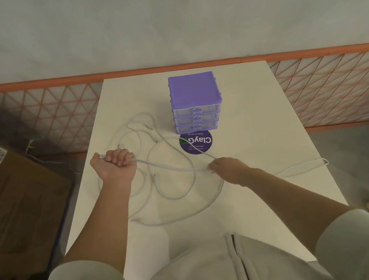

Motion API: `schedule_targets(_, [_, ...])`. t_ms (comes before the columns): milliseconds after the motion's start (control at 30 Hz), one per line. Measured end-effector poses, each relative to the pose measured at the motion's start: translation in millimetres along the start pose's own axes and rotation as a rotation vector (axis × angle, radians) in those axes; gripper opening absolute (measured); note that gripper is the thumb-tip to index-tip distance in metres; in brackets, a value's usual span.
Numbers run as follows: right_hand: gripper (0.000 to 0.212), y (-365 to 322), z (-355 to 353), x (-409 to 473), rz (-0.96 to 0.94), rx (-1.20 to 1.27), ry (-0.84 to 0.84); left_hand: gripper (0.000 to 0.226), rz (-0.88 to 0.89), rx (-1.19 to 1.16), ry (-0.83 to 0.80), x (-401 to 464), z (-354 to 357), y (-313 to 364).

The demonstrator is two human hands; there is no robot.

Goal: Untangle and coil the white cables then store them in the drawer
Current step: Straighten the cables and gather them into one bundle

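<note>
Several white cables lie in tangled loops across the middle of the white table. My left hand grips one cable near its end in a fist, and that cable runs taut to the right. My right hand pinches the same stretch of cable at its fingertips. Another cable end trails off toward the table's right edge. A small purple drawer unit with three clear drawers, all closed, stands at the back of the table.
A round purple sticker sits on the table just in front of the drawers. A cardboard box lies on the floor to the left. An orange lattice fence runs behind the table.
</note>
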State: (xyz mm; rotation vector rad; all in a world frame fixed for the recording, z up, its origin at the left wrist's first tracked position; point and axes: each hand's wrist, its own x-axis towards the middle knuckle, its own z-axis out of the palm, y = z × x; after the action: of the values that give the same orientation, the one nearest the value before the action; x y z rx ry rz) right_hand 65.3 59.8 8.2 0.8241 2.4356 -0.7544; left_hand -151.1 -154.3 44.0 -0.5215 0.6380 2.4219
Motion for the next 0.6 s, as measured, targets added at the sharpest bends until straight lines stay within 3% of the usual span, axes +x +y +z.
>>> schedule_targets(100, [0.045, -57, 7, -10, -0.138, 0.277, -0.022, 0.057, -0.025, -0.022, -0.006, -2, -2, -4])
schedule_targets(233, [0.037, -92, 13, -18, -0.259, 0.243, 0.124, 0.04, -0.044, 0.02, -0.009, 0, -7, 9])
schedule_targets(400, [0.065, -77, 19, -19, -0.076, 0.148, 0.277, 0.029, -0.049, 0.028, -0.003, -1, -22, 18])
schedule_targets(600, [0.064, -30, 9, -32, 0.225, 0.033, 0.347, 0.038, -0.042, -0.006, 0.032, 1, -28, 35])
